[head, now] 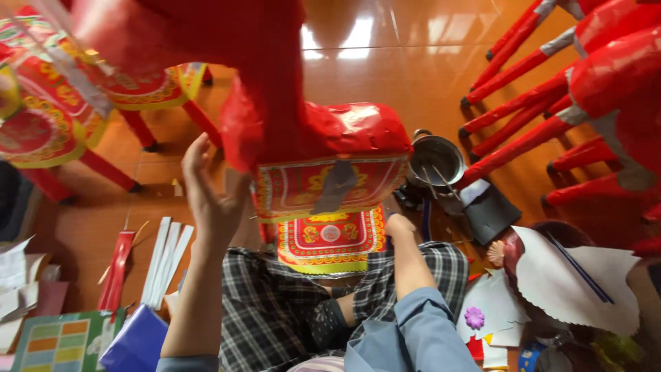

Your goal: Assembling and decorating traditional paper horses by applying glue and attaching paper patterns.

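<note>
Far left edge: a green card printed with coloured squares (60, 342) lies flat at the bottom corner, with pale paper scraps stacked above it against the frame edge.
Left floor: a flat red paper strip (116, 271) and a fan of white paper strips (165, 258) lie side by side on the orange tiled floor (413, 62), just left of the raised forearm.
Upper left: finished red paper horse figures with red-and-yellow patterned saddle cloths (48, 110) stand on thin red legs; bare tile shows between those legs and the strips.
Left hand: the left hand (210, 193) is raised, fingers spread and released, palm beside the hanging red edge of the figure; whether it touches that edge cannot be told.
Centre: the large red paper horse body with a red-and-yellow patterned cloth panel (323, 165) stands over the lap in black-and-white checked trousers (275, 310), its lower panel edge overhanging the knees.
Right hand: the right hand (398, 226) reaches under the panel's right lower corner; its fingers are hidden, so the grip cannot be told.
Right of centre: a round metal pot holding thin sticks (435, 160) sits near the figure's right edge, a dark flat pad (490, 213) just beside it.
Far right: more red paper horse legs (530, 83) slant across the tile; white scalloped paper cut-outs (578, 275) crowd the lower corner.
Open room: the bare tile at top centre.
</note>
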